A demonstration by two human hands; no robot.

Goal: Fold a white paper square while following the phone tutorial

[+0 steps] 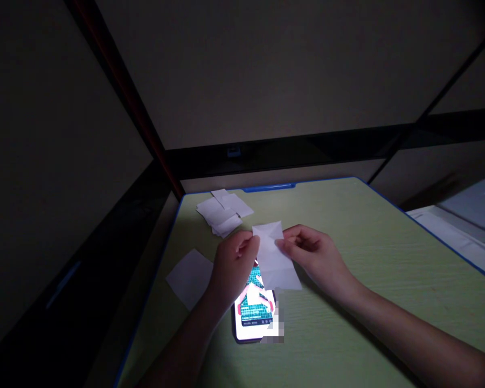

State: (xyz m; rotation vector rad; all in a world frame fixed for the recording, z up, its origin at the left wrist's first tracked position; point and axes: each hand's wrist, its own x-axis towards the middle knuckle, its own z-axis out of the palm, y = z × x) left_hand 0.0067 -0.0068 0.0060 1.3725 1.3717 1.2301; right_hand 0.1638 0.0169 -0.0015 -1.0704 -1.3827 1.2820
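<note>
A creased white paper (pixel 275 261) is held up between my two hands, above a lit phone (pixel 255 323) lying on the table. My left hand (pixel 236 264) pinches the paper's upper left edge between thumb and fingers. At its upper right edge, my right hand (pixel 309 250) grips it the same way. The paper covers the upper right part of the phone, whose screen shows a picture with a green grid. Left of my left hand lies a single white sheet (pixel 191 277), partly behind my wrist.
A loose pile of white paper pieces (pixel 220 215) lies at the back left of the light green table (pixel 372 258), which has a blue edge. Dark wall panels stand behind and to the left. White objects (pixel 461 215) are beyond the right edge.
</note>
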